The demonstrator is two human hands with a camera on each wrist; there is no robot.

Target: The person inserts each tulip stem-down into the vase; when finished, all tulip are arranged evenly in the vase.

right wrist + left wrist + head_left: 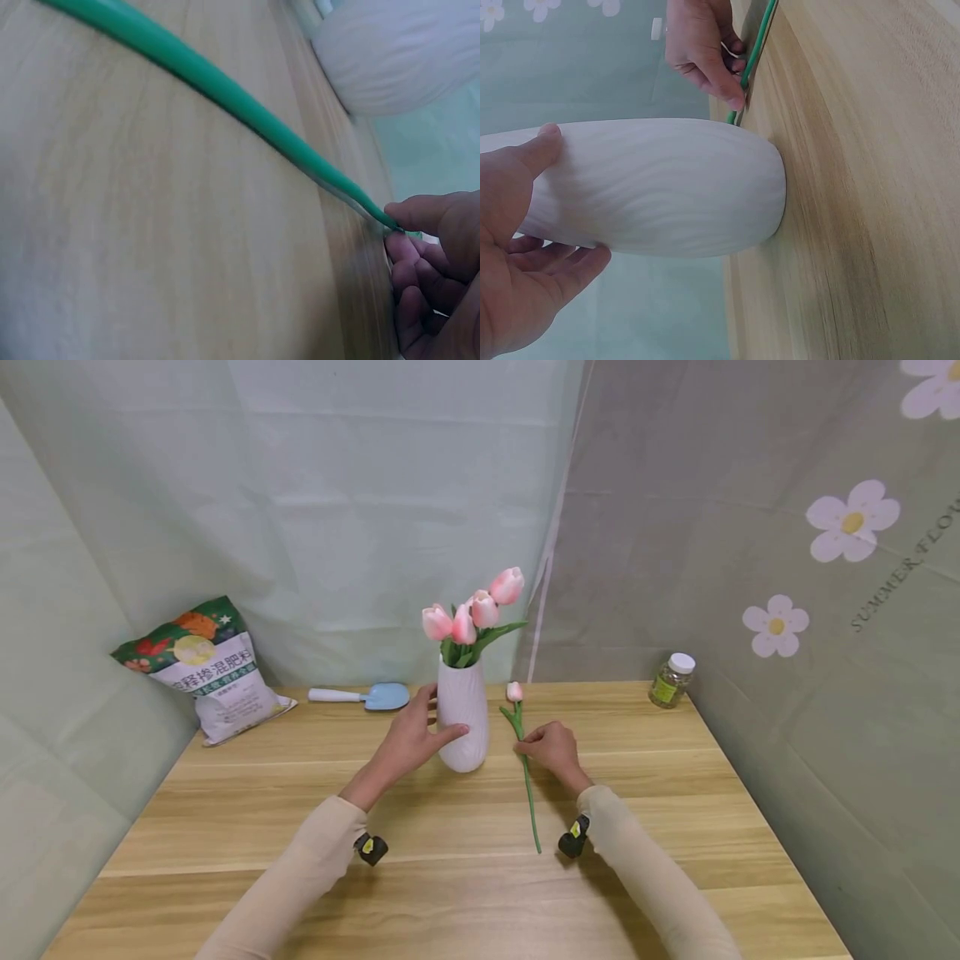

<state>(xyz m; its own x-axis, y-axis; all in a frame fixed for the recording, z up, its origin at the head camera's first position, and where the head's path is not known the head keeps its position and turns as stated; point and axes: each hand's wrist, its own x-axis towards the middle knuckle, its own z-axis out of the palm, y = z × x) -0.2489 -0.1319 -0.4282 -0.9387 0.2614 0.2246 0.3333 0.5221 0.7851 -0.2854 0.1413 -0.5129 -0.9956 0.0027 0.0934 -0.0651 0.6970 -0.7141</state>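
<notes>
A white ribbed vase [462, 718] stands upright on the table with several pink tulips [483, 609] in it. My left hand [412, 732] holds the vase from its left side; in the left wrist view, the thumb lies on one side of the vase [667, 187] and the fingers on the other. To the right of the vase, a single tulip [529, 797] lies on the table, its bloom pointing away from me. My right hand [553, 747] pinches its green stem [255, 112] between thumb and fingers, just below the leaves.
At the back left, a fertilizer bag [225, 685] leans against the cloth wall. A blue trowel [386, 696] with a white handle lies near the table's back edge. A small white-capped jar [671, 681] stands at the back right corner. Cloth walls [360, 510] border the table.
</notes>
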